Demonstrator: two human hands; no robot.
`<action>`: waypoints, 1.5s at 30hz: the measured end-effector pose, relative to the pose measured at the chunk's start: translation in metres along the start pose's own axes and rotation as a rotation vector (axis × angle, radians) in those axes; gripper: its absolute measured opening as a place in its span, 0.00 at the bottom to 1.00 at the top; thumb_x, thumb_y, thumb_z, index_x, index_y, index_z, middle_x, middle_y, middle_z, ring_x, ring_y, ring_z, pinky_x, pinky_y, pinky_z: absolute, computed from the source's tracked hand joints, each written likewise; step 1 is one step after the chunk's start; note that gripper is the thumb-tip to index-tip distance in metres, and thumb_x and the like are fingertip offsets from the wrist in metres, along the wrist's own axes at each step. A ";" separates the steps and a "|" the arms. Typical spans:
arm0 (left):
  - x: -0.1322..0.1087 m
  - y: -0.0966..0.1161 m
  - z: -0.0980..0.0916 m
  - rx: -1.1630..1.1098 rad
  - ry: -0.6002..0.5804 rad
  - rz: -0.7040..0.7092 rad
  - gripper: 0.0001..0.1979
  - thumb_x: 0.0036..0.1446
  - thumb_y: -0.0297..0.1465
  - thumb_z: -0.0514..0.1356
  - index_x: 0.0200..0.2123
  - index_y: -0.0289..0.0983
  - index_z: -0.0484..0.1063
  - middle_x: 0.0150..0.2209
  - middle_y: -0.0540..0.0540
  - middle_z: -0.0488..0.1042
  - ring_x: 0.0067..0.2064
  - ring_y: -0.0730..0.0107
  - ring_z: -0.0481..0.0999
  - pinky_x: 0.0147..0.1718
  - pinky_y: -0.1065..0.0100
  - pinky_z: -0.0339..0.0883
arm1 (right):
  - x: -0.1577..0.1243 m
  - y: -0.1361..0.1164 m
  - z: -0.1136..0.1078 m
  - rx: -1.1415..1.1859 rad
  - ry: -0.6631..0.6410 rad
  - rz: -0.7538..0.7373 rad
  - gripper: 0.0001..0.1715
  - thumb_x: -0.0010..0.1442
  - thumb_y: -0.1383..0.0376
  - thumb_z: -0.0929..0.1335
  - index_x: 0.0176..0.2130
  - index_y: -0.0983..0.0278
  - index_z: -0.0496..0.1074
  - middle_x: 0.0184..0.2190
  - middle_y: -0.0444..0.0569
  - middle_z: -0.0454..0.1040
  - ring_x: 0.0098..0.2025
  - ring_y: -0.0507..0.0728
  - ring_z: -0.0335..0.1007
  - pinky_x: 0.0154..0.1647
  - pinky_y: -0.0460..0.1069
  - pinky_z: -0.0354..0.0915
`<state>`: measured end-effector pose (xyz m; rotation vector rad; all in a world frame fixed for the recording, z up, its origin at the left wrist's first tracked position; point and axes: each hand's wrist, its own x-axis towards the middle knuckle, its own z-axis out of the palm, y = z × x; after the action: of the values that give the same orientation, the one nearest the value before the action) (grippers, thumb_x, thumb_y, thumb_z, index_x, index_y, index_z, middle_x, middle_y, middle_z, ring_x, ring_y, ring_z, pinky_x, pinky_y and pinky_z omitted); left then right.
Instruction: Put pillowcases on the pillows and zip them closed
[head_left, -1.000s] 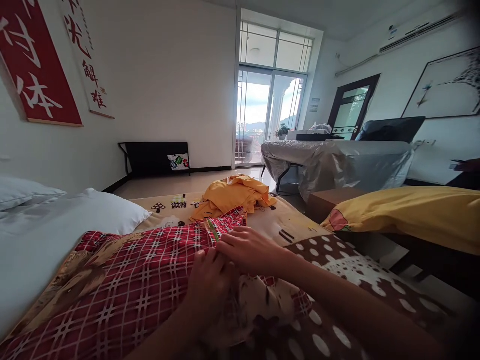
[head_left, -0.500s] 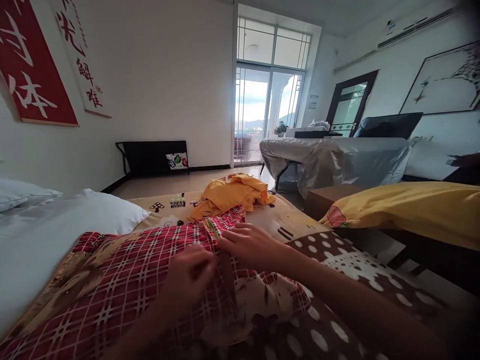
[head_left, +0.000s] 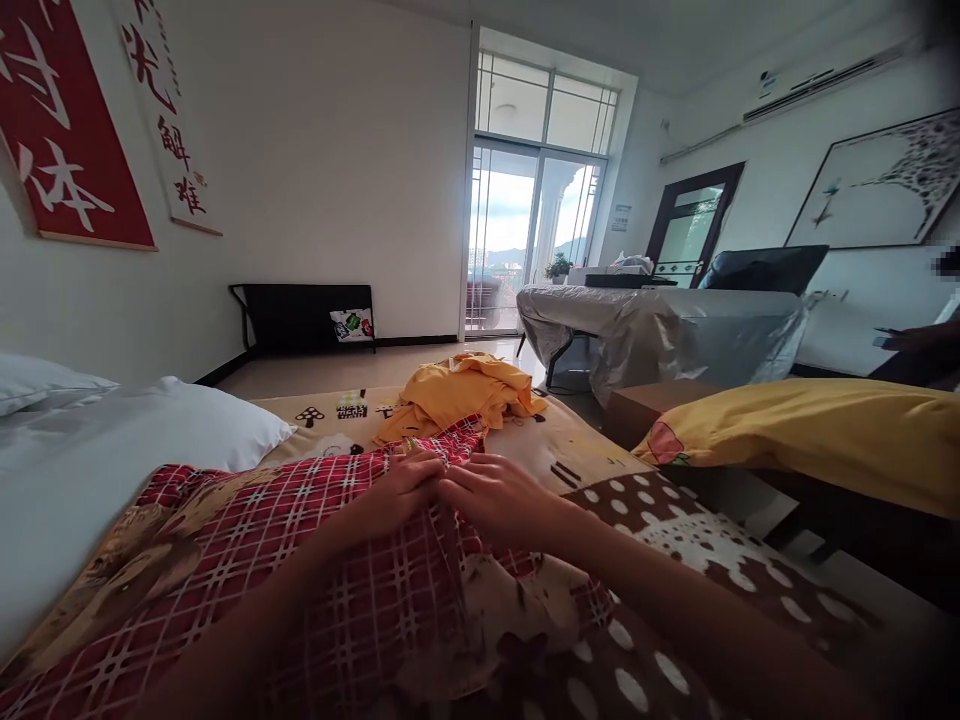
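Note:
A red plaid pillowcase (head_left: pixel 315 530) with brown printed patches lies across the bed in front of me. My left hand (head_left: pixel 405 488) is closed on its far edge, fingers pinched together. Right beside it, almost fingertip to fingertip, my right hand (head_left: pixel 499 495) grips the same edge with bent fingers. The fabric dips in folds below the two hands. Whatever small part sits between my fingertips is hidden. Just beyond the hands lies a crumpled yellow cloth (head_left: pixel 465 390).
White pillows (head_left: pixel 195 420) rest on the left. A yellow pillow (head_left: pixel 810 430) lies at the right, near a cardboard box (head_left: pixel 645 400). The patterned blanket (head_left: pixel 637 500) covers the bed. Behind stands a plastic-covered table (head_left: pixel 660 320); a person (head_left: pixel 922 345) shows at the right edge.
My left hand has moved forward and up from above the plaid fabric to its edge and taken hold there, beside my right hand. The right hand stays at the edge.

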<state>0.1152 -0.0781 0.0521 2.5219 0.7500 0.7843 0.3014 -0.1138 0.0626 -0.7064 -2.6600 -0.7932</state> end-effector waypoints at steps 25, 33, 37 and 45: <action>-0.047 0.039 0.052 0.432 0.186 -0.394 0.12 0.55 0.36 0.53 0.22 0.39 0.66 0.23 0.48 0.72 0.28 0.62 0.70 0.30 0.61 0.58 | -0.026 -0.016 0.024 0.503 -0.005 0.135 0.09 0.64 0.69 0.58 0.32 0.64 0.63 0.27 0.45 0.68 0.28 0.50 0.58 0.30 0.45 0.54; -0.056 0.033 0.079 0.380 0.188 -0.396 0.15 0.60 0.34 0.50 0.23 0.36 0.68 0.26 0.46 0.75 0.31 0.61 0.73 0.43 0.53 0.57 | -0.025 -0.022 0.019 0.422 0.036 0.129 0.09 0.65 0.69 0.58 0.35 0.64 0.65 0.27 0.45 0.70 0.28 0.50 0.60 0.32 0.46 0.56; -0.059 0.033 0.077 0.195 0.208 -0.431 0.15 0.59 0.34 0.49 0.22 0.37 0.66 0.26 0.48 0.73 0.32 0.64 0.69 0.42 0.58 0.55 | -0.025 -0.020 0.022 0.415 0.053 0.139 0.10 0.63 0.70 0.58 0.31 0.64 0.63 0.25 0.44 0.68 0.26 0.50 0.58 0.30 0.45 0.55; -0.060 0.039 0.067 0.007 0.129 -0.528 0.13 0.58 0.33 0.49 0.23 0.37 0.63 0.26 0.48 0.71 0.32 0.65 0.67 0.41 0.60 0.54 | -0.025 -0.020 0.028 0.400 0.050 0.127 0.09 0.64 0.70 0.58 0.34 0.64 0.64 0.28 0.45 0.70 0.28 0.50 0.62 0.33 0.46 0.57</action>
<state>0.1287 -0.1581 -0.0039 2.1339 1.3839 0.7510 0.3092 -0.1216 0.0213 -0.7242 -2.5807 -0.2292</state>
